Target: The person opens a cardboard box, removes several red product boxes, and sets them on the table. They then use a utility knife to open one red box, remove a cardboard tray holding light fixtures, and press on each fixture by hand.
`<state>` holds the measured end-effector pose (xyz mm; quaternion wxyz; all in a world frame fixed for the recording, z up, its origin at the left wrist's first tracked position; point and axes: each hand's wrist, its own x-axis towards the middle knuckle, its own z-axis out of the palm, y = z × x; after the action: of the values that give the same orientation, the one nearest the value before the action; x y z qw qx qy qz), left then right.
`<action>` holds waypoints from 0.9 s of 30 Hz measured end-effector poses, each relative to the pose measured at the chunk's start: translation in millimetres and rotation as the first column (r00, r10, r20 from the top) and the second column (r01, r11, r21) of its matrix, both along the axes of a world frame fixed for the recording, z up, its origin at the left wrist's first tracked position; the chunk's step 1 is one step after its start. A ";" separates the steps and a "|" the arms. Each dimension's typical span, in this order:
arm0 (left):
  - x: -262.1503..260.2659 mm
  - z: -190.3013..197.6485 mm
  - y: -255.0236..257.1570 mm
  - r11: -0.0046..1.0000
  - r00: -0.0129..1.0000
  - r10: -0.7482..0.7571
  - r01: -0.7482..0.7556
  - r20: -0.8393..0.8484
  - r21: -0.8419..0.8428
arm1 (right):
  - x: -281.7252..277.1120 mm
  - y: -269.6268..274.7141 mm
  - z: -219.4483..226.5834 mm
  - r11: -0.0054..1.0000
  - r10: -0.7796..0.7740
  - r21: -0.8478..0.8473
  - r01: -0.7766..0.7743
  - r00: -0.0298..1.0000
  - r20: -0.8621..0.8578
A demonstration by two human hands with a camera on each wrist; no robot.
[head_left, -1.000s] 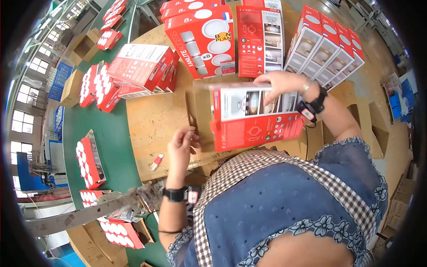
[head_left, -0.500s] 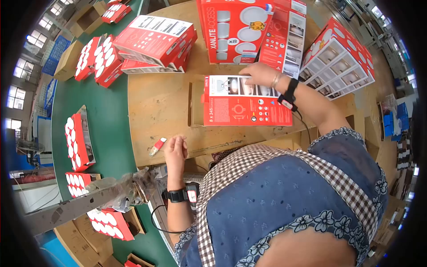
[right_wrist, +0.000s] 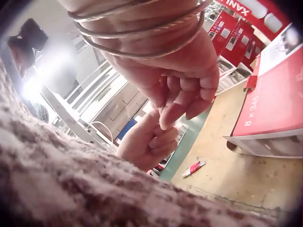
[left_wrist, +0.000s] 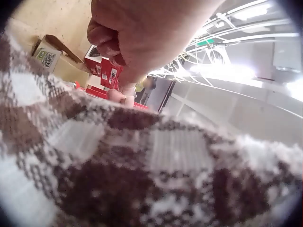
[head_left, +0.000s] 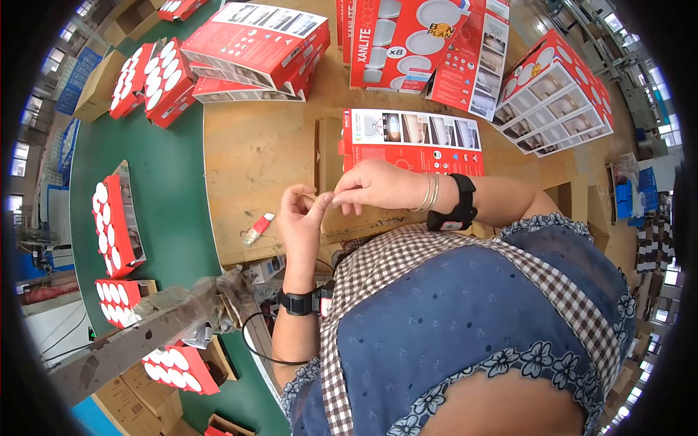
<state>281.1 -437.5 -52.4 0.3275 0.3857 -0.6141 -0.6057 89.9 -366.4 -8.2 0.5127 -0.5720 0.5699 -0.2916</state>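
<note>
Just above the table's front edge, my left hand (head_left: 300, 218) and right hand (head_left: 378, 187) meet at the fingertips. Both have bent fingers, with thumb and forefinger brought close together; I cannot tell whether something small sits between them. Behind the right hand, a red and white lamp box (head_left: 443, 131) lies flat, its printed side up. Part of its near side is hidden by the right hand and forearm. In the right wrist view the fingertips of the right hand (right_wrist: 182, 92) touch those of the left hand (right_wrist: 149, 144).
Upright lamp boxes (head_left: 403, 43) stand at the back, with another row (head_left: 556, 102) at the right. Stacked boxes (head_left: 254, 47) lie at the back left. A small red and white item (head_left: 259, 228) rests on the wooden table (head_left: 247, 160). More boxes (head_left: 115, 221) sit on the green belt (head_left: 163, 182).
The lamp box was lowered onto the table and the right hand let go of it. The right hand has come down and left to the left hand, which has moved slightly right and up.
</note>
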 end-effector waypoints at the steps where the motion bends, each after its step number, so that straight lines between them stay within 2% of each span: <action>1: 0.5 -3.8 -1.7 0.998 0.998 -0.031 0.035 -0.063 0.052 | -0.1 0.1 -2.5 0.999 -0.002 -0.044 0.003 1.000 0.017; 4: -0.2 -14.2 -2.1 0.997 0.997 -0.038 0.043 -0.072 0.071 | 5.8 3.9 0.3 0.997 -0.074 -0.014 0.073 0.996 -0.049; 8: -4.0 -13.2 -2.2 0.993 0.995 -0.082 0.087 -0.061 0.084 | 3.6 6.6 -13.5 0.990 -0.138 -0.020 0.138 0.990 0.003; 10: 2.7 -4.6 -7.7 0.935 0.964 -0.265 0.256 0.005 0.245 | -5.3 9.6 -17.8 0.993 0.014 -0.113 -0.020 0.998 -0.056; 11: 7.0 -4.8 -13.1 0.933 0.963 -0.269 0.260 0.003 0.248 | -7.9 11.9 -19.8 0.994 0.009 -0.109 -0.015 0.998 -0.057; 12: 12.0 -5.1 -20.0 0.815 0.884 -0.464 0.452 -0.058 0.363 | -10.7 14.3 -21.6 0.968 0.109 -0.211 -0.138 0.984 -0.142; 13: 14.2 -5.6 -24.5 0.644 0.765 -0.629 0.614 -0.142 0.456 | -14.0 17.5 -23.7 0.918 0.196 -0.298 -0.263 0.952 -0.236; 14: 11.9 -10.0 -27.3 0.639 0.760 -0.634 0.619 -0.143 0.458 | -19.9 22.5 -26.5 0.920 0.189 -0.296 -0.256 0.953 -0.235; 15: 6.4 -20.1 -32.6 0.798 0.891 -0.435 0.449 -0.133 0.402 | -28.6 27.3 -29.9 0.902 0.079 -0.375 -0.216 0.934 -0.350; 16: -2.6 -32.9 -38.4 0.906 0.968 -0.209 0.246 -0.142 0.344 | -38.8 30.6 -33.2 0.872 -0.040 -0.452 -0.190 0.891 -0.451; 17: -17.1 -42.0 -45.9 0.969 0.993 -0.101 0.113 -0.063 0.220 | -47.3 32.4 -36.9 0.885 -0.069 -0.423 -0.193 0.844 -0.531; 18: -29.5 -49.4 -49.5 0.967 0.992 -0.106 0.117 -0.062 0.228 | -45.8 31.3 -41.2 0.890 -0.069 -0.416 -0.188 0.845 -0.530; 19: -47.5 -46.2 -53.0 0.989 0.965 -0.094 0.118 0.245 -0.085 | -43.0 22.0 -44.6 0.797 -0.120 -0.547 -0.256 0.821 -0.558; 20: -62.5 -44.8 -54.8 0.904 0.855 0.022 0.205 0.518 -0.376 | -40.3 12.8 -47.7 0.681 -0.175 -0.659 -0.318 0.804 -0.569; 21: -68.9 -45.8 -58.8 0.903 0.854 0.016 0.211 0.519 -0.375 | -29.8 1.2 -46.6 0.639 -0.207 -0.683 -0.355 0.776 -0.596; 22: -76.9 -47.3 -64.0 0.880 0.764 -0.003 0.309 0.646 -0.362 | -26.3 -9.5 -49.7 0.638 -0.212 -0.684 -0.353 0.773 -0.598; 23: -82.0 -46.8 -67.8 0.853 0.654 -0.014 0.403 0.757 -0.332 | -24.9 -19.1 -56.6 0.685 -0.154 -0.612 -0.395 0.742 -0.652; 24: -82.7 -47.0 -70.1 0.851 0.654 -0.017 0.407 0.757 -0.332 | -25.1 -26.2 -65.7 0.727 -0.089 -0.533 -0.433 0.710 -0.698; 25: -81.0 -47.0 -72.2 0.843 0.630 -0.035 0.435 0.775 -0.316 | -25.5 -31.9 -73.2 0.723 -0.139 -0.540 -0.431 0.675 -0.725; 27: -81.7 -56.4 -72.0 0.839 0.593 -0.058 0.465 0.803 -0.283 | -34.3 -32.4 -88.8 0.716 -0.107 -0.521 -0.465 0.664 -0.740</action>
<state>199.4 -509.5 -108.8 0.0210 0.4169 -0.8709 -0.2596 55.7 -398.9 -97.0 0.0284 -0.8407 0.5136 -0.1691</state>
